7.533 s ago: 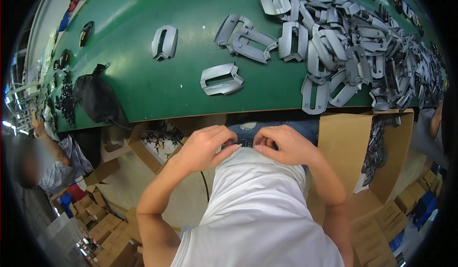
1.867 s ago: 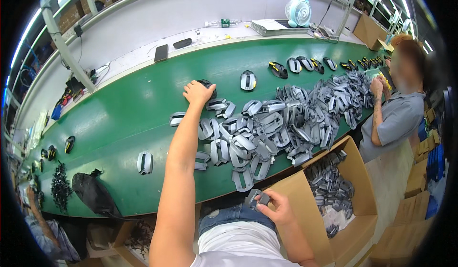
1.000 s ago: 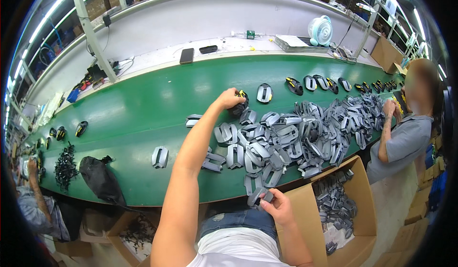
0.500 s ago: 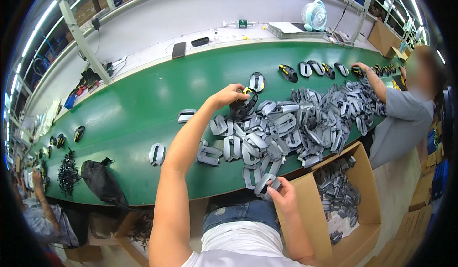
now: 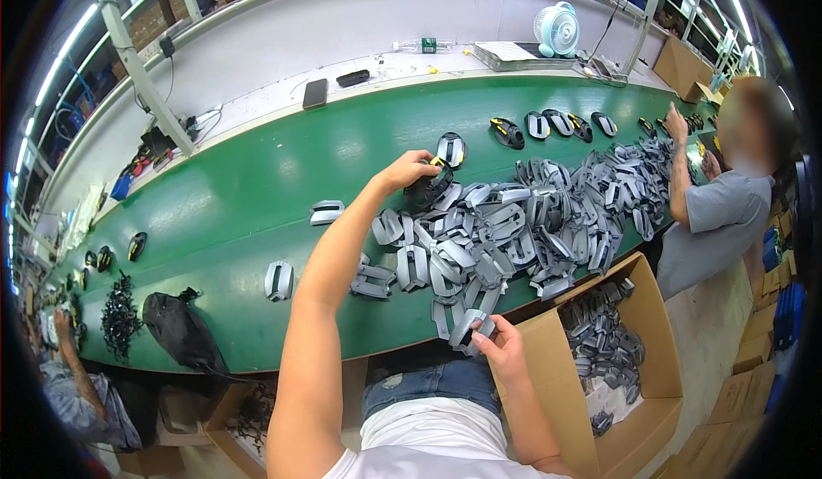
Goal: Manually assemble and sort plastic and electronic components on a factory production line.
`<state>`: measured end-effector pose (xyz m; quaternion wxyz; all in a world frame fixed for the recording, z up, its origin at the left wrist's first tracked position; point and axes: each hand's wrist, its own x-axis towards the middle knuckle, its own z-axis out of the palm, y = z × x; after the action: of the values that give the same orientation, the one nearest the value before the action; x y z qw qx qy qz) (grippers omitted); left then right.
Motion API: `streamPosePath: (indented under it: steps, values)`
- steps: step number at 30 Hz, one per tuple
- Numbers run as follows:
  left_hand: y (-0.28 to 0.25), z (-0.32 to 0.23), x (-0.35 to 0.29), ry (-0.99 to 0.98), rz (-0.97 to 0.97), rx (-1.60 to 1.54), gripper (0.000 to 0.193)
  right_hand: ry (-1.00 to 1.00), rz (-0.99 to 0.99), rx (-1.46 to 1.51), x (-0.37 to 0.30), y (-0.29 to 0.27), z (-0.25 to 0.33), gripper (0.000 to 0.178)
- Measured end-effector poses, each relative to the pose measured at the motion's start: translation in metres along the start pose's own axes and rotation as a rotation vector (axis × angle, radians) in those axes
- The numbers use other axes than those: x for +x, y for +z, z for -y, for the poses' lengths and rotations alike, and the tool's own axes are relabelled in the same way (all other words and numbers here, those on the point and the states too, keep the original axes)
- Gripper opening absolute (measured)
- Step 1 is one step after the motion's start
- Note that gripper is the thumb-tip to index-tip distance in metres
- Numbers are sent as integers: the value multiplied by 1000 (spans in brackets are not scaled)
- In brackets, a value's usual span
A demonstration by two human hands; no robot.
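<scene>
My left hand (image 5: 409, 171) is stretched over the table, its fingers closed round a black plastic shell with a yellow part (image 5: 428, 190). That shell is at the far left edge of a large heap of grey plastic frames (image 5: 497, 239). Just beyond it lies a black shell with a grey frame on it (image 5: 451, 149). Close to my body, my right hand (image 5: 503, 351) pinches a single grey plastic frame (image 5: 469, 328) between thumb and fingers, at the table's near edge. Single grey frames (image 5: 279, 280) lie left of the heap, on both sides of my left forearm.
An open cardboard box (image 5: 548, 368) with more grey frames stands at my right. Along the green table (image 5: 231, 188) lie several black shells (image 5: 507, 133), a black bag (image 5: 181, 329) and a pile of small black parts (image 5: 120, 316). One co-worker (image 5: 719, 214) sits right, another left.
My left hand with the black shell has shifted slightly left. The frame in my right hand is tilted more upright. The co-worker on the right has raised a hand from the table.
</scene>
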<state>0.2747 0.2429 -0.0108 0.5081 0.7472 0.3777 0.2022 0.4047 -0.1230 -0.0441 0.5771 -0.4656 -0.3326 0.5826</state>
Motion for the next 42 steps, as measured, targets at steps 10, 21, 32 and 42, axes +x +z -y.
streamPosePath:
  steps: [10, 21, 32, 42]
  values:
    - [4, 28, 15, 2, -130, -388, 32, -35, 30, 2, 3, -1, -7, 22]
    - [5, -7, -18, -78, 132, -157, 38, 20, -28, 4, -3, 0, -9, 21]
    - [128, -64, -200, 149, -137, -731, 33, -333, -185, 64, 19, 31, 64, 35]
    - [153, -67, -227, 219, -389, -679, 26, -410, -169, -164, 29, 41, 49, 41]
